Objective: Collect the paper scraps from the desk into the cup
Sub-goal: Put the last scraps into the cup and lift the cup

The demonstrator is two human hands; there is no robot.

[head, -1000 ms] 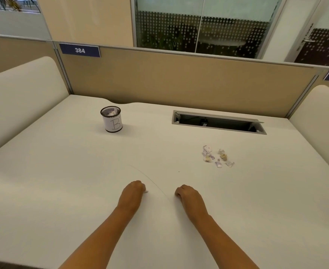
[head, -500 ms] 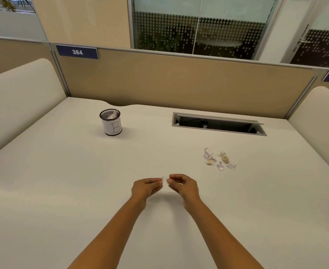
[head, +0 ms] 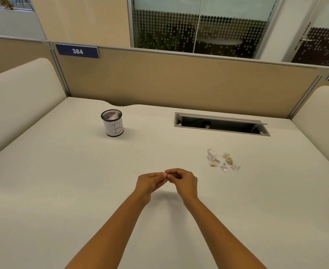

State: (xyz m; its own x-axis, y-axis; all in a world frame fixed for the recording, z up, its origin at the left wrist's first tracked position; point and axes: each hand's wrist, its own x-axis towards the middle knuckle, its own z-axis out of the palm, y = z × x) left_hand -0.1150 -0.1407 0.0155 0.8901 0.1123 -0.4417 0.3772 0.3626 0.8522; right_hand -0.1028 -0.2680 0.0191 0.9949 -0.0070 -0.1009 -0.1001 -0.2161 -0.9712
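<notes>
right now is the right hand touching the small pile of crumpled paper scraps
Apart. The head view shows bare white desk between the right hand and the crumpled paper scraps.

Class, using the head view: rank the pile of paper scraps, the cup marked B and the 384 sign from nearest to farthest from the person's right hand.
1. Paper scraps, on the desk just right of the right hand.
2. Cup, farther back on the left.
3. 384 sign, on the partition behind the cup.
</notes>
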